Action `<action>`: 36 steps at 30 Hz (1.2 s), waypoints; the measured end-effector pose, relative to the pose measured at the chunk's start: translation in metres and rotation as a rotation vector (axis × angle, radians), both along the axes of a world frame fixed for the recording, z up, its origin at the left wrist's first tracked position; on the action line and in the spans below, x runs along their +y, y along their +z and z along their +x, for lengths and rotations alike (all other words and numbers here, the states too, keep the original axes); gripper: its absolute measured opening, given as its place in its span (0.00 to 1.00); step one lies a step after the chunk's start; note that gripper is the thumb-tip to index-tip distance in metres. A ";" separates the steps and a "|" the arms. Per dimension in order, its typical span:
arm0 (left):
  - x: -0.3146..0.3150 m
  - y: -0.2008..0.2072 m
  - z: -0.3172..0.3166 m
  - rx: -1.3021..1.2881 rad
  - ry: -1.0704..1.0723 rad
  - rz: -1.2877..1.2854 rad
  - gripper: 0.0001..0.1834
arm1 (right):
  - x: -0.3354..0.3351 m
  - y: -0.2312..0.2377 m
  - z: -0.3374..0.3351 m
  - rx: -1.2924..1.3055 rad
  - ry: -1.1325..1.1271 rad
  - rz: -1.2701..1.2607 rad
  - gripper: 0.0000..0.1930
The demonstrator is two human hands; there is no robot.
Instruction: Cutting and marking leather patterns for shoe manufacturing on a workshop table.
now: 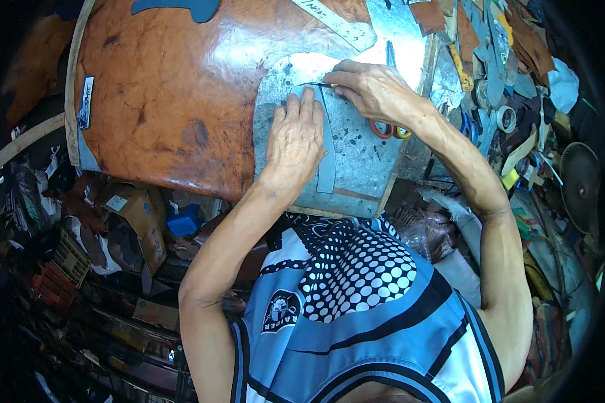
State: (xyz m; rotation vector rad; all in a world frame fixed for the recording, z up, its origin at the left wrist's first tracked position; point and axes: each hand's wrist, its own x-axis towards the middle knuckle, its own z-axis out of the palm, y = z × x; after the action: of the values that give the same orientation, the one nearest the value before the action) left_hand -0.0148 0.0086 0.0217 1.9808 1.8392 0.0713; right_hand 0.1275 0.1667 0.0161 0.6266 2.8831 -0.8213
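Note:
My left hand lies flat with its fingers stretched out, pressing on a long blue-grey piece of sheet material. Part of that piece is hidden under the palm and fingers. My right hand pinches a slim dark pointed tool, its tip lying at the far end of the piece, just beyond my left fingertips. Whether it is a pen or an awl cannot be made out. Both hands work over a worn grey board. Scissors with red and yellow handles lie partly hidden beneath my right wrist.
The board rests on a brown leather-covered table. A pale marked template and a dark blue cut piece lie at the far side. Scraps and tape rolls crowd the right; a cardboard box stands below the table's left side.

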 end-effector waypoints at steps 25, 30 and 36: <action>-0.009 -0.001 -0.020 0.001 -0.099 0.080 0.42 | -0.076 0.022 0.005 0.135 -0.478 -0.263 0.19; -0.006 -0.009 -0.013 -0.059 -0.111 0.124 0.42 | -0.119 -0.007 -0.002 0.304 -0.739 -0.100 0.18; -0.004 -0.012 -0.005 0.002 -0.139 0.148 0.43 | -0.115 -0.008 0.000 0.321 -0.750 -0.015 0.17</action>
State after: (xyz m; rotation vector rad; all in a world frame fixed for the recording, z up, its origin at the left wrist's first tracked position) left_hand -0.0200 0.0049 0.0095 2.2042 1.7365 0.1678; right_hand 0.1271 0.0516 0.0084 1.7775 2.8840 -1.0882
